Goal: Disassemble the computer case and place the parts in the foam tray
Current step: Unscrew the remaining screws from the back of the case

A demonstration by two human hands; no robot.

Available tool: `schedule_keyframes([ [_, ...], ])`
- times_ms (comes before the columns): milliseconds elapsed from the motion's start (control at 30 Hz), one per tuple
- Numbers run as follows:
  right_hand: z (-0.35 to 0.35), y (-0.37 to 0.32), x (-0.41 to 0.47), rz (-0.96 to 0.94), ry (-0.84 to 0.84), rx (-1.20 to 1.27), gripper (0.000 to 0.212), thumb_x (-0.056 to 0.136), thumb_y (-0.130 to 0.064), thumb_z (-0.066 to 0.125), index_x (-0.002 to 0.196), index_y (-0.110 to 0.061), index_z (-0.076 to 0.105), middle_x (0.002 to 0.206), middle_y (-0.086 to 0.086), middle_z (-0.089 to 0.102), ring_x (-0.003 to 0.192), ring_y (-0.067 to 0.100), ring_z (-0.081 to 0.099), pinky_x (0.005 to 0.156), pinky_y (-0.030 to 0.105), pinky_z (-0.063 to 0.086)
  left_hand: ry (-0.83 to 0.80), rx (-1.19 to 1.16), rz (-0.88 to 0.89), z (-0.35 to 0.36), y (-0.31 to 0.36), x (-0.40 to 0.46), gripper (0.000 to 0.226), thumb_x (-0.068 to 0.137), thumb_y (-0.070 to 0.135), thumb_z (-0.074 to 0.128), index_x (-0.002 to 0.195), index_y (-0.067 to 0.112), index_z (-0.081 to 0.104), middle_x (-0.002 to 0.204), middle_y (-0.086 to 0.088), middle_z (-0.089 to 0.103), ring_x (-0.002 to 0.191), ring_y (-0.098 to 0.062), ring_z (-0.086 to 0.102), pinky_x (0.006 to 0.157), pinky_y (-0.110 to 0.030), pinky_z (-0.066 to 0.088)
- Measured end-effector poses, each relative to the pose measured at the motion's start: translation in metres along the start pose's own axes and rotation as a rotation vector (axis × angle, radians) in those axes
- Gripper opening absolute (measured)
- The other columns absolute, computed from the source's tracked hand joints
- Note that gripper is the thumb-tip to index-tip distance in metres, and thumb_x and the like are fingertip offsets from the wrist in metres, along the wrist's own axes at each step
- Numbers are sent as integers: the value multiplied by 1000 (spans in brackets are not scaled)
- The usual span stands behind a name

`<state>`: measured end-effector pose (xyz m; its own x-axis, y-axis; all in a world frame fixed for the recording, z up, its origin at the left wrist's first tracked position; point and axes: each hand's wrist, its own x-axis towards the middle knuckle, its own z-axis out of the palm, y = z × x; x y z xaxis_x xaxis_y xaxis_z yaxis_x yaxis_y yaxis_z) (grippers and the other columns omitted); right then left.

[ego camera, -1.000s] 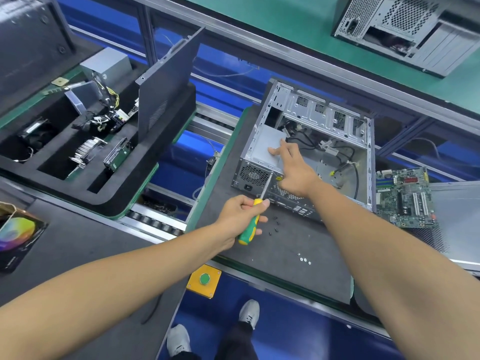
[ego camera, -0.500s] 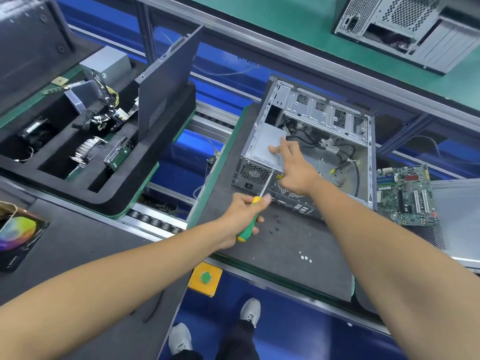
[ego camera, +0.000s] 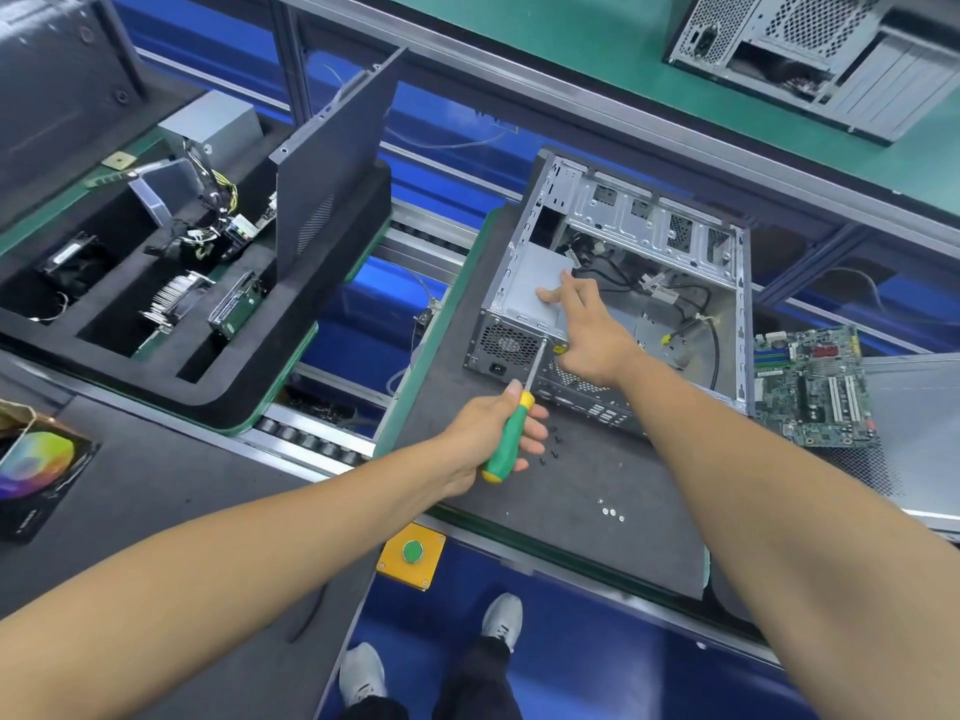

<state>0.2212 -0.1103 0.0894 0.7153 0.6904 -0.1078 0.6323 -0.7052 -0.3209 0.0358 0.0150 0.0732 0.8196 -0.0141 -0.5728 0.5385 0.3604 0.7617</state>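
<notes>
Here, screwdriver (ego camera: 511,431) was gripped by left hand (ego camera: 485,433), tip at case (ego camera: 618,293) rear; right hand (ego camera: 589,335) fingers were extended, pressed on PSU (ego camera: 535,288).

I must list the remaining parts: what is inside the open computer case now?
Inside the computer case are a grey power supply, under the right hand, and loose black cables. The hand and forearm cover part of the case floor.

Two computer cases (ego camera: 639,262) (ego camera: 810,54), one motherboard (ego camera: 815,387), one screwdriver (ego camera: 511,426), one foam tray (ego camera: 249,376).
</notes>
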Motion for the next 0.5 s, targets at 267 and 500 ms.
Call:
schedule_keyframes([
  [267,1,-2,1,8,-3,8,96,70,11,62,153,-22,29,146,-13,16,139,29,42,45,13,37,100,-77,0,-2,8,-1,55,89,35,79,128,22,42,104,-10,58,69,-14,56,44,-24,43],
  [500,-2,-1,-3,5,-3,16,94,70,10,63,152,-23,30,148,-13,16,138,27,43,45,18,39,167,-117,79,0,0,4,34,86,26,83,95,10,54,103,-11,70,80,-14,77,56,-33,62],
])
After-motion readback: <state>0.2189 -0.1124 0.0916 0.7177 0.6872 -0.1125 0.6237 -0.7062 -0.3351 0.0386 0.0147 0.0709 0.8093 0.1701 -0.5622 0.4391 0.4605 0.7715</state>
